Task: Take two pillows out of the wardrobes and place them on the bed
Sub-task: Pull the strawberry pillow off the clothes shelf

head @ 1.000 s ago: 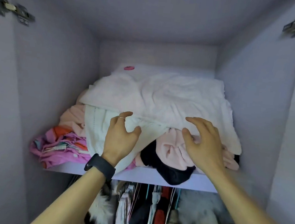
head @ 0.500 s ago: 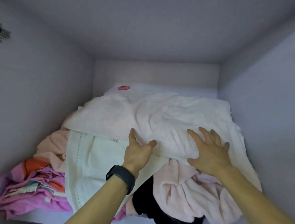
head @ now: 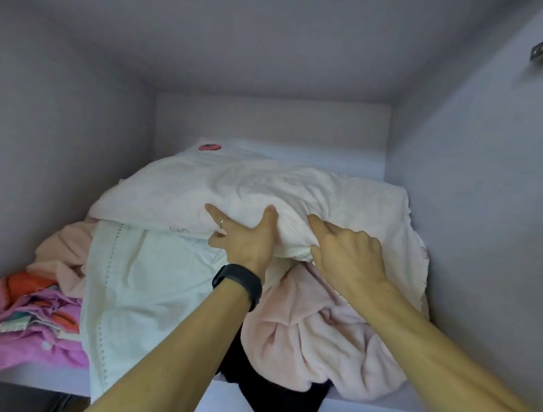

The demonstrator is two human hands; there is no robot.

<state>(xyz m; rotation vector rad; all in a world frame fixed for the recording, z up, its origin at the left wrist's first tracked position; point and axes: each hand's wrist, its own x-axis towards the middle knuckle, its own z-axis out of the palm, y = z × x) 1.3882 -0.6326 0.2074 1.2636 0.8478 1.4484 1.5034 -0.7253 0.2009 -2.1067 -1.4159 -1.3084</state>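
Head view: pillow (head: 265, 189) tops clothes on wardrobe shelf (head: 377, 409).

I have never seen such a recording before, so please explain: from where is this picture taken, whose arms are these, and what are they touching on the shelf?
The camera sits on a person's head and looks into an open wardrobe. The two bare arms are that person's own. The left hand, with a black band on its wrist, and the right hand both grip the front edge of a white pillow on top of the pile. Under it lie a white cloth, a pale pink blanket and pink patterned fabric, all on the shelf.
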